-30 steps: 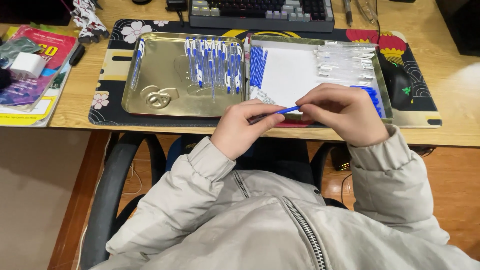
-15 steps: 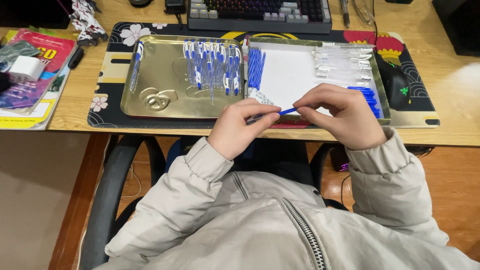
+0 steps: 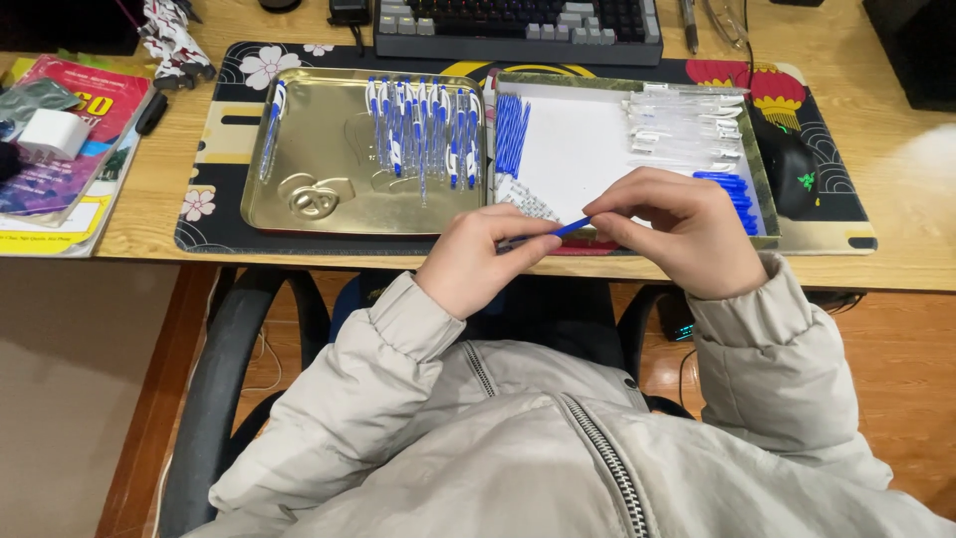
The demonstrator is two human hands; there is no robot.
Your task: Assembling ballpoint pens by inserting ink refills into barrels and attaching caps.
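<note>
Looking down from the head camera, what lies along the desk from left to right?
Magazines → gold tray with a row of blue-and-white pens → white-lined tray holding clear pen barrels → black computer mouse.

Beyond the hands, a grey keyboard (image 3: pixel 518 25) lies at the desk's far edge, on a dark flowered desk mat (image 3: pixel 224 149). A black mouse (image 3: pixel 794 169) sits to their right. Far left, a red magazine (image 3: pixel 70 130) carries a white charger block (image 3: pixel 55 133).
</note>
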